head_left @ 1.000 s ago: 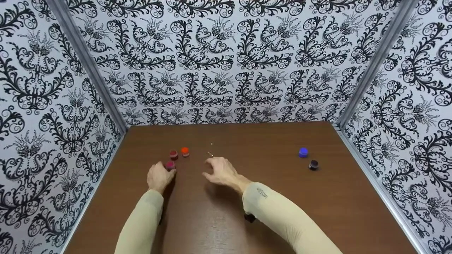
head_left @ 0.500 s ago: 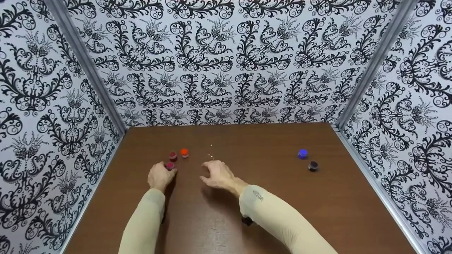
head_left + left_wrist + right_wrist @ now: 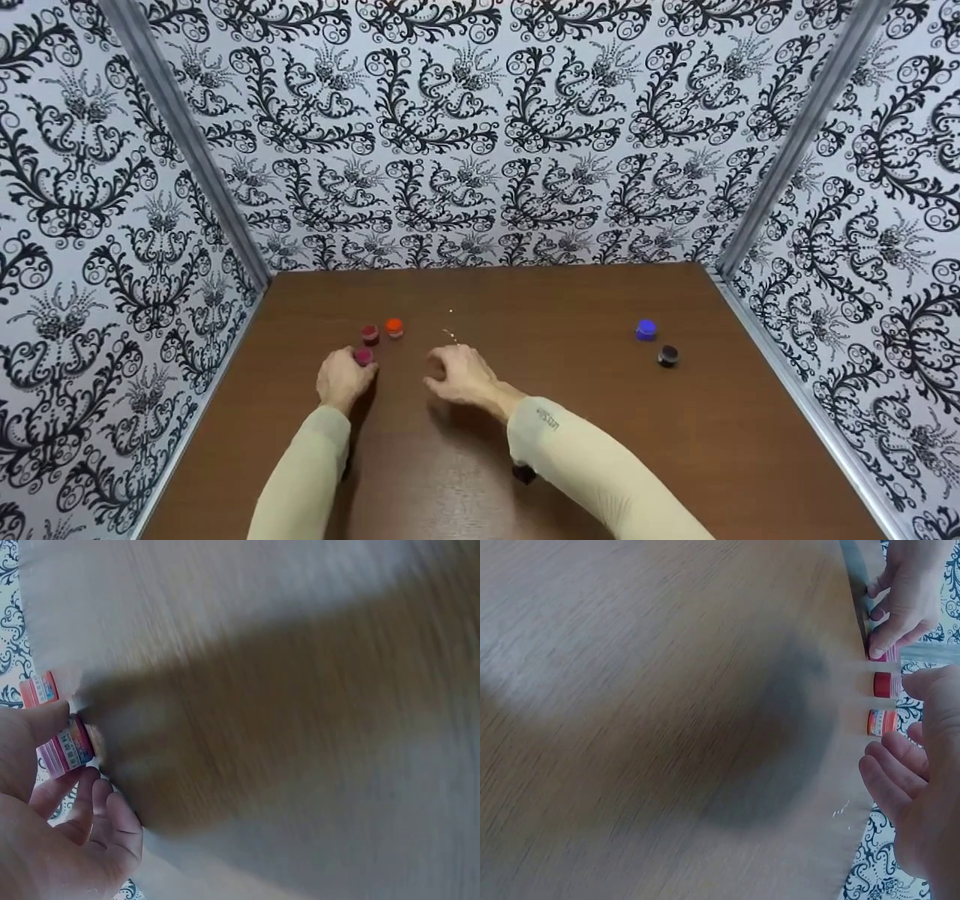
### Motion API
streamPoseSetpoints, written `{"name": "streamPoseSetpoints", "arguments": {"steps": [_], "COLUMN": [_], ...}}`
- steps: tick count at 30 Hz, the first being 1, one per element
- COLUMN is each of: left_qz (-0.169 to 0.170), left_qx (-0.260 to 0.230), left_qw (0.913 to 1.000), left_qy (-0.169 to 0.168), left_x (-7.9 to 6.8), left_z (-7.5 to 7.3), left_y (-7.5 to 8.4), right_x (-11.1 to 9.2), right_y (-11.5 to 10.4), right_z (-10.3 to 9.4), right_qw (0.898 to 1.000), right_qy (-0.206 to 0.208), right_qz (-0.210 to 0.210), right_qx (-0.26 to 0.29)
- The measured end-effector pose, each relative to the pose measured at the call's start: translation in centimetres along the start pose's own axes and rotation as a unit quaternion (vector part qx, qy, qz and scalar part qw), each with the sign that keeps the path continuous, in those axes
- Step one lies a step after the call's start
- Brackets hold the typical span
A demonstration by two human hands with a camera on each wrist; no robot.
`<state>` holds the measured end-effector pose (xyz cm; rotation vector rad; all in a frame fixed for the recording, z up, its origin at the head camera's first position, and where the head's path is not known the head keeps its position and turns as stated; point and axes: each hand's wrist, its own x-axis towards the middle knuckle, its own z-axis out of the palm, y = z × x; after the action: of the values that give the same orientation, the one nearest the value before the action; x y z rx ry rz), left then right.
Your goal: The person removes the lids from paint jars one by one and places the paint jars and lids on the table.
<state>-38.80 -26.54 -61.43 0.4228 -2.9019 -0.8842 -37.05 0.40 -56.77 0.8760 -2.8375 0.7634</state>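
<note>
My left hand (image 3: 343, 380) pinches a small pink paint jar (image 3: 364, 356) on the brown table. In the left wrist view the pink jar's printed label (image 3: 73, 746) shows between thumb and fingers. Just behind it stand a dark red jar (image 3: 370, 334) and an orange jar (image 3: 394, 328). Low over the table, right of these jars, my right hand (image 3: 461, 373) holds nothing, its fingers loosely bent. The right wrist view has the dark red jar (image 3: 883, 685) and the orange jar (image 3: 881, 722) beyond the right hand's thumb and fingers.
Toward the right side of the table (image 3: 555, 315) stand a blue jar (image 3: 646, 330) and a black jar (image 3: 667, 355). Small bright specks (image 3: 450, 334) lie beyond the right hand. Black-and-white patterned walls (image 3: 480, 150) with grey metal posts enclose the back and sides.
My right hand has shifted slightly left, with thumb and forefinger drawn a little closer together. The left hand stays at the pink jar, and the other jars stand where they were.
</note>
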Motion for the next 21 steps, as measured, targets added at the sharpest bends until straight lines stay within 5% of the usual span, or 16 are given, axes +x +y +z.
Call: {"name": "streamPoseSetpoints", "arguments": {"steps": [21], "left_qz": [0.016], "left_qx": [-0.024], "left_qw": [0.9995], "left_qy": [-0.012], "left_x": [-1.2], "left_z": [-0.4], "left_y": [3.3], "right_x": [-0.1], "right_y": [0.4], "right_z": [-1.7], "right_qw": [1.000], "right_qy": [0.012], "right_qz": [-0.002], "right_qx": [0.011]}}
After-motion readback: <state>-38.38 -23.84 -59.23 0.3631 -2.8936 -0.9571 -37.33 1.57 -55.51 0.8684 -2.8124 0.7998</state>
